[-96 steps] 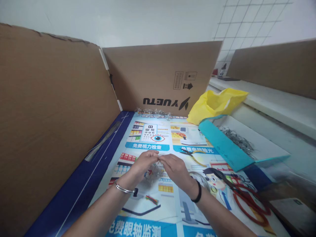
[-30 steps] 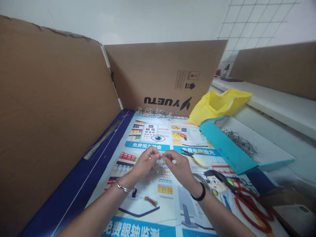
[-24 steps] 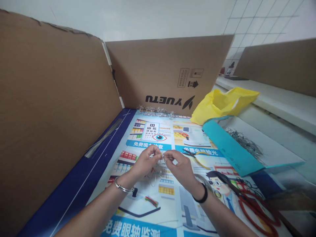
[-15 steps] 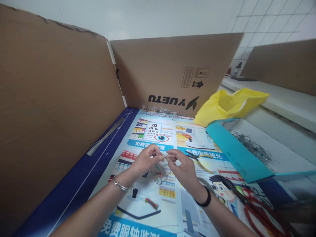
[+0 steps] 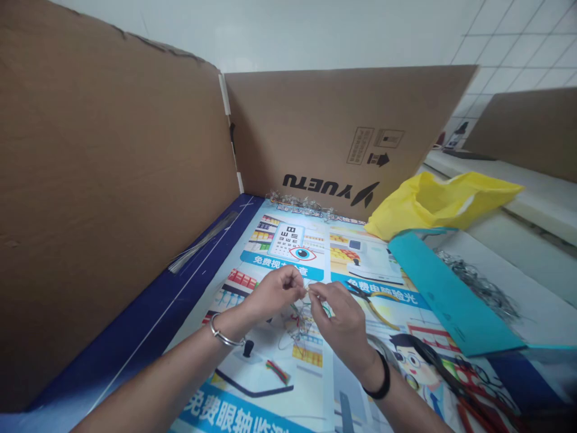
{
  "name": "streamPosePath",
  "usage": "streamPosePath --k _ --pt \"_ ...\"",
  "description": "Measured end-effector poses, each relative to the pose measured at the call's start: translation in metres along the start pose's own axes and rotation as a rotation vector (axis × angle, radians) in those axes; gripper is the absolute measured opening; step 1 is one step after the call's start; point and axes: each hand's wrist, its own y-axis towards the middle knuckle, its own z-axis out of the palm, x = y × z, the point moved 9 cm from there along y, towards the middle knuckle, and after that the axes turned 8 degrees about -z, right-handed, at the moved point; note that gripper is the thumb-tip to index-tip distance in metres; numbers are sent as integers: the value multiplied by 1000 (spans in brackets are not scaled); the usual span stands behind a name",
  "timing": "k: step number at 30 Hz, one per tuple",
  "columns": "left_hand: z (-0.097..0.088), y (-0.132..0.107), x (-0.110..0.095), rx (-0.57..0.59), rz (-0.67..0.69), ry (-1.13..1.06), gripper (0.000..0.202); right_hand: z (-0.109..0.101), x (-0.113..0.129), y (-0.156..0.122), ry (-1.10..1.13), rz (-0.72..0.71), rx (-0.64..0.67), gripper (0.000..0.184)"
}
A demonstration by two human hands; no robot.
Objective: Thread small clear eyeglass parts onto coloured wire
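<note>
My left hand (image 5: 274,293) and my right hand (image 5: 339,322) meet fingertip to fingertip above a printed poster mat (image 5: 288,361). Both pinch a thin wire piece (image 5: 301,316) with small red and green bits that hangs below the fingers. My left wrist wears a silver bangle, my right wrist a black band. What exactly the fingertips grip is too fine to make out.
Cardboard walls (image 5: 112,180) stand at the left and back. Yellow-handled pliers (image 5: 376,304) lie right of my hands. A bundle of straight wires (image 5: 202,243) lies by the left wall. A teal box lid (image 5: 446,294), grey wire scraps (image 5: 480,282), a yellow bag (image 5: 442,201) and red-handled scissors (image 5: 469,397) are on the right.
The view has swung to the left and a little down. My hands stay pinched together on the wire piece, with small finger shifts only.
</note>
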Motion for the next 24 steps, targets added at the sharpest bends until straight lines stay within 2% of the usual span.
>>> streamPosePath --k 8,13,19,24 --pt "2 -4 -2 54 -15 142 8 -1 8 2 -13 -59 8 23" --pt "0 -5 -3 15 5 273 7 2 12 -1 -22 -121 42 30" --pt "0 -6 -5 -46 75 419 10 5 24 -3 -84 -261 112 37" --pt "4 -5 -3 -2 84 342 11 4 28 -1 -79 -284 118 32"
